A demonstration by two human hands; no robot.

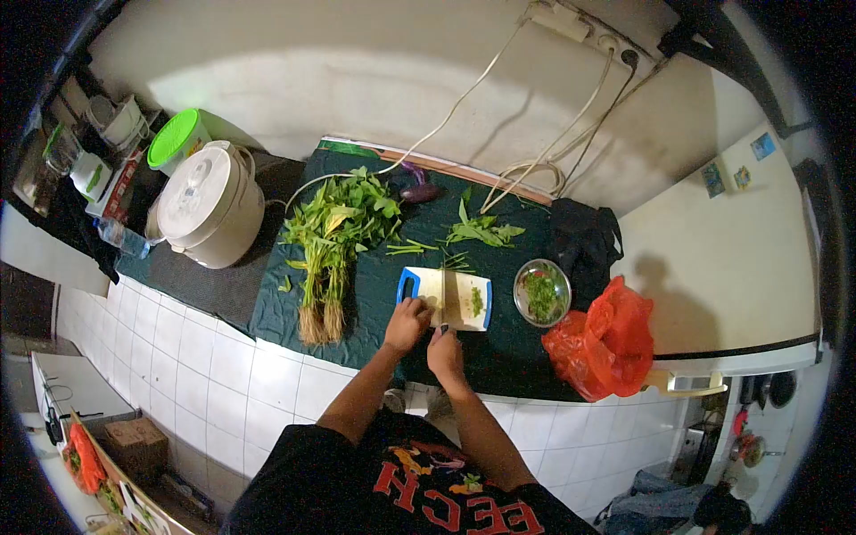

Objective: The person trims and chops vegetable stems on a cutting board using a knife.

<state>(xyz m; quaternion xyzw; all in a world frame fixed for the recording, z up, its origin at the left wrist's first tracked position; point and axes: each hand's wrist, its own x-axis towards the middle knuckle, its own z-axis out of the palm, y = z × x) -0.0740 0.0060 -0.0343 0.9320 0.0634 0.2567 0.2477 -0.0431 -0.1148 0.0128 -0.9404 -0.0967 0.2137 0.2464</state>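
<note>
A white cutting board with blue ends (461, 278) lies on the dark green cloth. My right hand (444, 352) grips the handle of a knife (443, 299), whose blade points away from me across the board. My left hand (407, 325) rests at the board's near left corner with its fingers curled together. Whatever those fingers hold, if anything, is hidden. Small chopped green pieces (477, 301) lie to the right of the blade. Cut green stems (456, 260) sit at the board's far edge. A metal bowl (520, 306) to the right contains chopped greens.
Bundled leafy greens with roots (343, 223) lie left of the board. Behind are loose leaves (481, 230), stem pieces (412, 247) and a purple eggplant (421, 193). An orange-red plastic bag (611, 343) and black bag (584, 236) stand right, a rice cooker (209, 209) left.
</note>
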